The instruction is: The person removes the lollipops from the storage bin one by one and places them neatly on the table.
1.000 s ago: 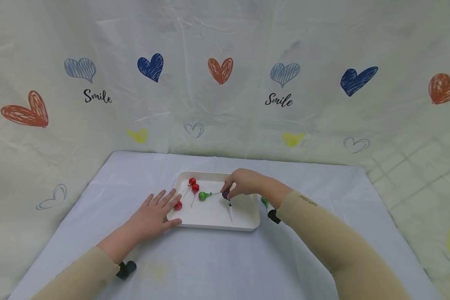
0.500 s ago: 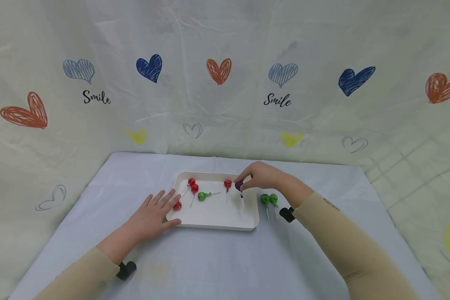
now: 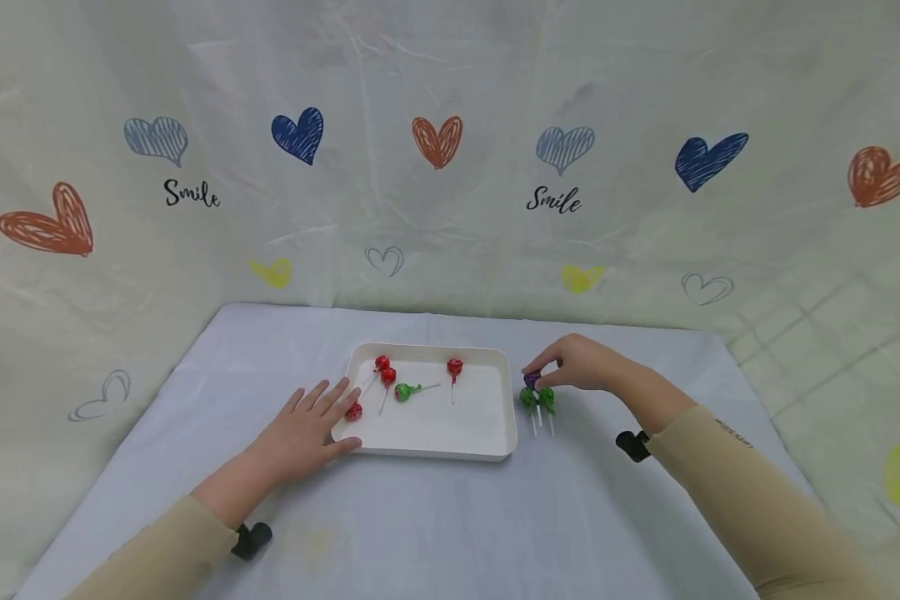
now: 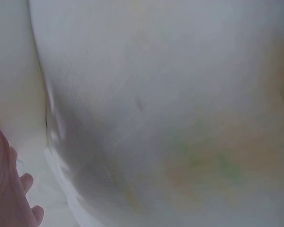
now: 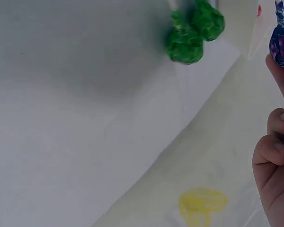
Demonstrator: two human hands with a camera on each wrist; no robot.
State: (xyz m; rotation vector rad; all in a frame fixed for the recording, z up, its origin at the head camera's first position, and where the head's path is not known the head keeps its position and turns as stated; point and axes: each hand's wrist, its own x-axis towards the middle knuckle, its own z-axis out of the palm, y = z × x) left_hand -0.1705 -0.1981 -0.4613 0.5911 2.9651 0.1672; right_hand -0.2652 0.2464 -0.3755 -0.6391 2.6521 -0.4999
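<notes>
My right hand [image 3: 588, 364] pinches a purple lollipop [image 3: 532, 379] by its wrapped head, just past the tray's right edge. Close below it lie two green lollipops [image 3: 547, 397] on the white cloth, sticks toward me. In the right wrist view the purple lollipop [image 5: 281, 45] sits between fingertip and thumb. My left hand [image 3: 300, 433] rests with spread fingers at the left edge of the white tray [image 3: 435, 442]. Inside the tray are several red lollipops [image 3: 455, 367] and one green lollipop [image 3: 403, 392]; one red head is partly covered by my left fingers.
A white cloth covers the table [image 3: 420, 533], and a pale curtain [image 3: 495, 250] printed with hearts hangs behind it. Dark wrist cameras are strapped at both cuffs. The left wrist view holds mostly blurred pale cloth.
The purple lollipop has moved right, out of the tray, in my right hand's pinch, to beside the two green ones. A red lollipop it hid now shows. My left hand stays put.
</notes>
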